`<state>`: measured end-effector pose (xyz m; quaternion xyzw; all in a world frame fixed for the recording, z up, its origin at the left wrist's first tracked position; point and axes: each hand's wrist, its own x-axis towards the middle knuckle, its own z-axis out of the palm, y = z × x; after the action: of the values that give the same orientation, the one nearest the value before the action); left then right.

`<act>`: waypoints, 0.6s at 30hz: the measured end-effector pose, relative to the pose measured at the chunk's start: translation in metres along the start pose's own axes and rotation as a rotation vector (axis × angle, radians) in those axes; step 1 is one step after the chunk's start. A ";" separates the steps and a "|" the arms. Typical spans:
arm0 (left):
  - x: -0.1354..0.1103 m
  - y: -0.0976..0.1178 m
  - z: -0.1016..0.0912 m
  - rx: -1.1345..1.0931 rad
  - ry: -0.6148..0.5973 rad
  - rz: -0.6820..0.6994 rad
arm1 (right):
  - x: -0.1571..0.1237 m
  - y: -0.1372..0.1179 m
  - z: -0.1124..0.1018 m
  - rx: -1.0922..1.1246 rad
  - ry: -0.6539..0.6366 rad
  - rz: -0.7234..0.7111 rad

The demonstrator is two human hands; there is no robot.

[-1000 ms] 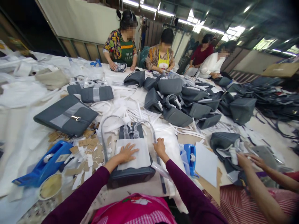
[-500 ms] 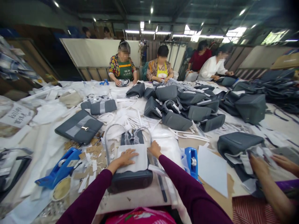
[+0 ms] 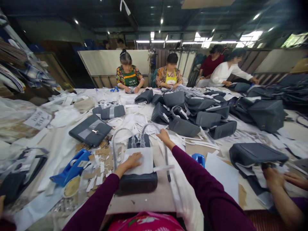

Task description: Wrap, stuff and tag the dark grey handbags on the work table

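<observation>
Mid-wrapping, we judge; our left hand (image 3: pixel 132 160) lies spread flat on the white sheet (image 3: pixel 145 163) atop the grey handbag (image 3: pixel 137 183) at the near edge of the bench (image 3: pixel 146 202); our right hand (image 3: pixel 163 135) grips its wrapped handle (image 3: pixel 147 126); next, we need steady palm pressure.

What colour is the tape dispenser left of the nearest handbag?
Blue: the plastic tape dispenser, clearest in the head view.

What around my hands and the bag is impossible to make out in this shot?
All in the head view.
1. Whether the right hand grips the handle: too small, blurred.
2. The front of the bag: covered by the sheet and left hand.
3. The tape dispenser: mostly behind the right sleeve.
4. Writing on the note: too small.
</observation>
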<state>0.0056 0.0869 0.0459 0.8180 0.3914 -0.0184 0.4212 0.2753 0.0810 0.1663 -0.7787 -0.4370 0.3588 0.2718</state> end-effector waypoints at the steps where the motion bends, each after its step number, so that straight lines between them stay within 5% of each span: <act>1: 0.002 0.005 0.000 -0.079 0.044 0.023 | 0.001 -0.012 -0.011 0.062 -0.029 -0.042; 6: 0.020 0.021 -0.009 -0.503 0.256 0.099 | -0.028 -0.071 -0.045 0.403 -0.284 -0.205; 11: 0.031 0.010 -0.018 -0.894 0.447 0.045 | -0.082 -0.098 -0.059 0.670 -0.568 -0.251; 18: 0.059 -0.001 -0.003 -1.296 0.301 -0.027 | -0.126 -0.102 -0.086 0.741 -0.665 -0.178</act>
<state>0.0444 0.1260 0.0260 0.3878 0.3880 0.3299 0.7683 0.2487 0.0090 0.3337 -0.4335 -0.4080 0.6937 0.4055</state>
